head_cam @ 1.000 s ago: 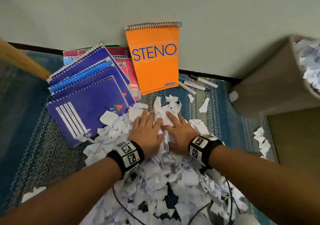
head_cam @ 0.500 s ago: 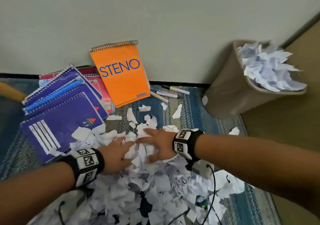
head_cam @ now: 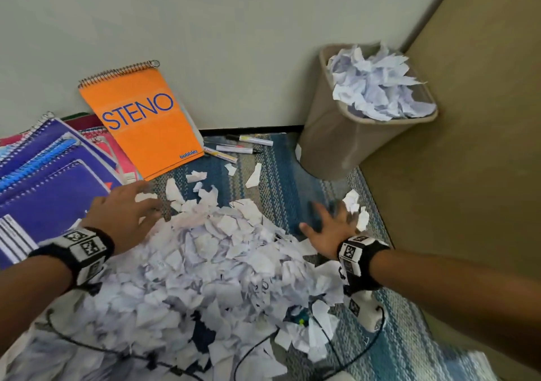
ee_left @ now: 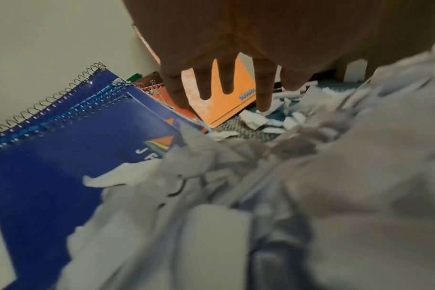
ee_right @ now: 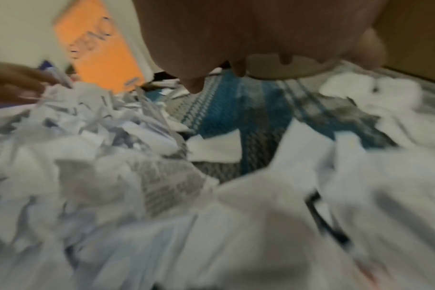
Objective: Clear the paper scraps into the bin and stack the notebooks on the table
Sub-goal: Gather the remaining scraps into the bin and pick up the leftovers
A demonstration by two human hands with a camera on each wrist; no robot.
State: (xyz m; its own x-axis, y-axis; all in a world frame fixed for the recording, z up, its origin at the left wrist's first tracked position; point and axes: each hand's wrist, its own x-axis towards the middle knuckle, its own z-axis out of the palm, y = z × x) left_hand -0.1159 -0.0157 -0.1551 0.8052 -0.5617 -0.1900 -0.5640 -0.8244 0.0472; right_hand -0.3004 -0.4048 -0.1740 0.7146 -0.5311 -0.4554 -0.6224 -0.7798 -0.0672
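We see a blue striped rug (head_cam: 281, 172) running up to a pale wall (head_cam: 234, 29). Across most of it spreads a big heap of paper scraps (head_cam: 205, 263), with a few loose bits lying beyond it toward the wall. In the corner stands a tan bin (head_cam: 330, 134), already piled over its rim with crumpled paper. On the left, purple notebooks (head_cam: 49, 193) lie fanned over one another, their near corner covered by scraps, and pink ones show beneath them. An orange pad (head_cam: 143, 122) marked STENO leans against the wall just beside them. A few pens (head_cam: 243, 146) lie at the foot of the wall between the pad and the bin.

Our two hands are well apart, one at each side of the heap. The left hand (head_cam: 123, 216) reaches out over the heap's far left edge, by the purple notebooks, fingers (ee_left: 226, 78) straight and spread, gripping nothing. The right hand (head_cam: 330, 225) is over the rug at the heap's right edge, fingers spread and blurred, close to some loose scraps.
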